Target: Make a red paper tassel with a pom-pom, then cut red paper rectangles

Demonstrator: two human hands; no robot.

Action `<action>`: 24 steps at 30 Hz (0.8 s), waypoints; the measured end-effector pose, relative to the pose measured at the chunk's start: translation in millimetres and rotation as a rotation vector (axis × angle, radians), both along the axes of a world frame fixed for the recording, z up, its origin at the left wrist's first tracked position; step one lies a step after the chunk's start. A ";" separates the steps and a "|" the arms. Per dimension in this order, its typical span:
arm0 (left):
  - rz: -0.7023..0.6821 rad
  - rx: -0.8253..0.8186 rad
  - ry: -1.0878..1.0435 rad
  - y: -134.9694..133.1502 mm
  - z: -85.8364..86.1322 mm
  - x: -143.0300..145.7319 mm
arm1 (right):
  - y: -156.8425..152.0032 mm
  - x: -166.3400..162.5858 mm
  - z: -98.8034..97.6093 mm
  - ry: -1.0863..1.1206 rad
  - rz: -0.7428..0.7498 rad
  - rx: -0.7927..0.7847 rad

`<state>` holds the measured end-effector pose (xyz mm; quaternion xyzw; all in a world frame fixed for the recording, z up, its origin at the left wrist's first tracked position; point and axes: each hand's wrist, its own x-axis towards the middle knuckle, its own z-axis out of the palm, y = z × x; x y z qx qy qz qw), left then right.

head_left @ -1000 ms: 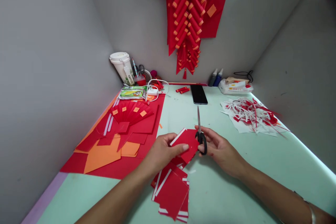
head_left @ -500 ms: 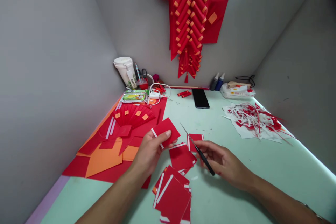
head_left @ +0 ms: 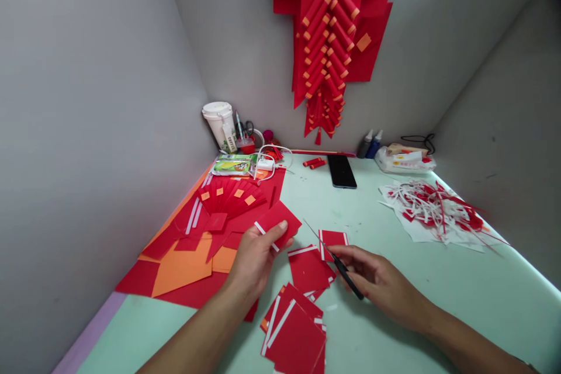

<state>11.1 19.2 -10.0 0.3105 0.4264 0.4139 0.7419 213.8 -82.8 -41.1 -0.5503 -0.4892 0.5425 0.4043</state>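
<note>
My left hand (head_left: 256, 254) pinches a red paper card (head_left: 277, 223) between thumb and fingers, and a white strip runs along the card's near left edge. My right hand (head_left: 372, 277) grips a black-handled cutting tool (head_left: 347, 276), its thin blade pointing up and left towards the card without touching it. Seen edge-on, it could be scissors or a knife; I cannot tell which. Under the blade lies a single red card with white-strip edges (head_left: 336, 238). Between my hands are more overlapping red cards (head_left: 309, 269), and closer to me is a larger stack (head_left: 295, 339).
Red and orange paper sheets (head_left: 186, 266) cover the table's left side. A phone (head_left: 342, 172), two red paper rolls (head_left: 314, 162), small bottles (head_left: 374, 145) and a white lidded cup (head_left: 220, 127) stand or lie towards the back. Paper scraps (head_left: 433, 210) are heaped at right. Red firecracker decorations (head_left: 326, 41) hang on the wall.
The whole view has shifted slightly, so everything appears lower and further right. Both hands keep their grips, the card and cutting tool staying in nearly the same positions relative to each other.
</note>
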 end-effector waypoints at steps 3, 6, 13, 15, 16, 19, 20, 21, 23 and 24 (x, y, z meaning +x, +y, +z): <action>-0.001 -0.022 0.016 -0.6 -0.2 0.2 | 2.5 0.8 1.3 0.022 0.022 -0.033; 0.006 -0.030 0.029 -1.9 -0.1 1.1 | 3.9 2.1 1.1 0.058 0.038 -0.067; -0.019 0.103 0.040 0.5 -3.6 -1.8 | 2.5 2.5 2.6 0.074 0.050 -0.016; -0.041 0.184 0.109 1.3 -1.5 -3.5 | 3.0 2.8 3.6 0.096 0.022 -0.010; -0.060 0.234 0.159 0.7 0.5 -4.0 | 3.4 3.1 3.8 0.118 0.009 -0.013; -0.157 0.451 0.349 -6.0 6.2 -4.1 | 4.1 4.5 2.2 0.235 0.003 -0.014; -0.203 0.537 0.410 -9.7 6.8 -3.4 | 3.9 4.8 1.1 0.283 0.004 -0.007; -0.246 0.612 0.456 -13.5 6.3 -2.6 | 3.6 4.9 -0.2 0.333 0.006 0.002; -0.334 0.726 0.483 -20.4 1.8 -0.4 | 2.6 4.2 -2.3 0.427 0.008 0.023; -0.372 0.777 0.476 -22.8 -1.7 0.7 | 2.1 3.5 -2.9 0.467 0.006 0.028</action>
